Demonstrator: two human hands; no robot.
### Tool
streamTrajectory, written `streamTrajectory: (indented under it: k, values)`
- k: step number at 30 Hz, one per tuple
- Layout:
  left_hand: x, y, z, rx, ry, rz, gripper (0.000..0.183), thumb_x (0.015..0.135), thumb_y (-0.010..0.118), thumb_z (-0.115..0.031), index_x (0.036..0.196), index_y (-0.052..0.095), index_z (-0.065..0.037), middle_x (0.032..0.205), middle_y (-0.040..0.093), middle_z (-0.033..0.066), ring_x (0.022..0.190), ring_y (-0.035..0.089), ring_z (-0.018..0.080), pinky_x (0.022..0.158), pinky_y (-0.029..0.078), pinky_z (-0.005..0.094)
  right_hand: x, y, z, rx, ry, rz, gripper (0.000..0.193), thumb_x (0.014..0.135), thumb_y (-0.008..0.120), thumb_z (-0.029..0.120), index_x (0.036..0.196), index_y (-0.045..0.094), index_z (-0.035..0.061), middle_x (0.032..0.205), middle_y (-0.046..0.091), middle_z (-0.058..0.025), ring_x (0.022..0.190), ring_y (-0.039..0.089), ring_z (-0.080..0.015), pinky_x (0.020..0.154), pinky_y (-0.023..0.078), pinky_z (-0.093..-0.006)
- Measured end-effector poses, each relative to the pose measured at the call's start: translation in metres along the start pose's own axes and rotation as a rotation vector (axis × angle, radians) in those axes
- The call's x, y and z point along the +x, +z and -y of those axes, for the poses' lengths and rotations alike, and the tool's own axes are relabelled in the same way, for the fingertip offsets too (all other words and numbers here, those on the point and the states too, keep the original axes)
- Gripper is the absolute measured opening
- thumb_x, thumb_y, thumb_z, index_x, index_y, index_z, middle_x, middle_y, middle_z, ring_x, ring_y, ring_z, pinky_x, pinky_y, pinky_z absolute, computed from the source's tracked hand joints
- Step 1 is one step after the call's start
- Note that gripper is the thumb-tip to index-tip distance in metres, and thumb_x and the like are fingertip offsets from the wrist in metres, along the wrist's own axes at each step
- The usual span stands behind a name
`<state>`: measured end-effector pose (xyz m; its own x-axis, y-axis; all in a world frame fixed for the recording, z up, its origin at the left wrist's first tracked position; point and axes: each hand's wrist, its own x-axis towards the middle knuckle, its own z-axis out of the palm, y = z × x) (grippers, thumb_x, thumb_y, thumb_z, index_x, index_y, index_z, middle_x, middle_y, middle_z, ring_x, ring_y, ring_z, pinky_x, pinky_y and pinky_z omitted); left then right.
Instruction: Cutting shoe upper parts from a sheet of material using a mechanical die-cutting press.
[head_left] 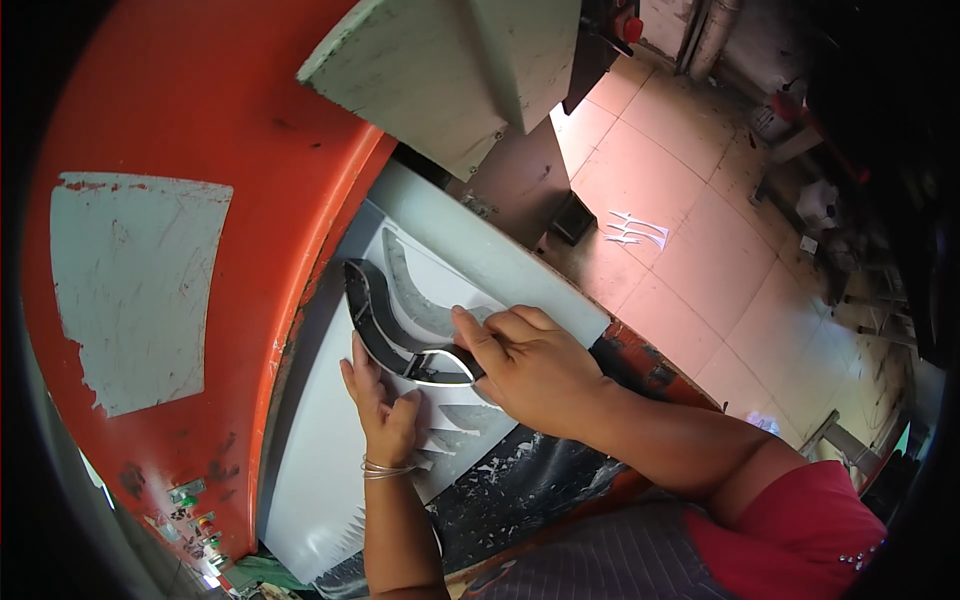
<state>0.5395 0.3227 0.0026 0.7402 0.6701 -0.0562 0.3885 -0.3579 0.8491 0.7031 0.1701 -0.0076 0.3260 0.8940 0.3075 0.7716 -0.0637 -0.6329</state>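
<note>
A dark, S-curved metal cutting die (372, 318) with a bright rim lies on white sheet material (325, 440). My right hand (535, 365) is closed around the die's right end, its other fingers curled. Against the die's lower left outer side rest the spread fingers of my left hand (385, 415), a bracelet on that wrist. Beyond the die, a curved cut-out (410, 285) in the sheet shows the grey surface below. More pointed cut-outs (455, 420) lie just below the die, next to my left hand.
An orange machine body (240, 110) with a scuffed pale panel (140, 290) rises at the left. A pale machine plate (450, 80) overhangs the far side. Dark, scrap-strewn bed surface (500, 485) borders the sheet nearby. White offcuts (637, 230) lie on the tiled floor.
</note>
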Motion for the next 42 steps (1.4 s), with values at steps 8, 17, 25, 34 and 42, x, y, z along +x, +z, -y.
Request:
streamTrajectory:
  k: [8, 17, 25, 34, 42]
  values:
    - [0.003, -0.001, 0.004, 0.094, 0.034, -0.002, 0.092, 0.061, 0.054, -0.007, 0.144, 0.016, 0.002, 0.144, 0.036, 0.0168, 0.136, 0.033, 0.0254, 0.11, -0.014, 0.0417, 0.005, -0.002, -0.002, 0.018, -0.005, -0.009, 0.059, 0.073, 0.067, 0.019, 0.123, 0.049, -0.0052, 0.09, 0.06, -0.011, 0.094, 0.053, -0.024, 0.09, 0.04, -0.0321]
    - [0.003, 0.001, 0.002, 0.409, 0.109, -0.113, 0.086, 0.064, 0.056, -0.017, 0.143, 0.025, -0.003, 0.142, 0.038, 0.015, 0.129, 0.042, 0.0247, 0.112, -0.001, 0.0468, 0.005, -0.015, 0.003, -0.005, -0.021, -0.002, 0.06, 0.072, 0.071, 0.02, 0.124, 0.048, 0.0016, 0.102, 0.06, -0.0125, 0.099, 0.053, -0.0286, 0.091, 0.04, -0.0381]
    - [-0.034, -0.039, -0.013, 0.177, 0.086, -0.236, 0.06, 0.076, 0.059, -0.021, 0.131, 0.045, 0.001, 0.125, 0.054, 0.018, 0.109, 0.055, 0.0264, 0.102, 0.033, 0.0392, 0.006, -0.047, 0.039, -0.054, -0.058, -0.003, 0.065, 0.076, 0.071, 0.027, 0.13, 0.046, 0.0042, 0.119, 0.056, -0.0154, 0.11, 0.05, -0.032, 0.096, 0.038, -0.0396]
    - [-0.302, -0.283, 0.065, -0.19, -0.032, -1.313, 0.036, 0.087, 0.049, -0.001, 0.123, 0.052, 0.003, 0.123, 0.057, 0.0164, 0.112, 0.055, 0.0229, 0.099, 0.041, 0.0344, -0.025, -0.015, 0.182, 0.186, -0.3, 0.117, 0.045, 0.076, 0.073, 0.022, 0.114, 0.058, 0.0036, 0.094, 0.065, -0.0106, 0.083, 0.062, -0.0251, 0.074, 0.049, -0.0356]
    - [-0.421, -0.494, 0.131, 0.449, -0.169, -1.929, 0.066, 0.077, 0.057, -0.015, 0.131, 0.032, 0.014, 0.133, 0.039, 0.0301, 0.123, 0.041, 0.038, 0.105, 0.028, 0.0414, 0.058, 0.073, 0.416, 0.415, -0.803, -0.027, 0.045, 0.074, 0.072, 0.037, 0.106, 0.056, 0.0086, 0.077, 0.064, -0.008, 0.069, 0.065, -0.0258, 0.057, 0.051, -0.0357]
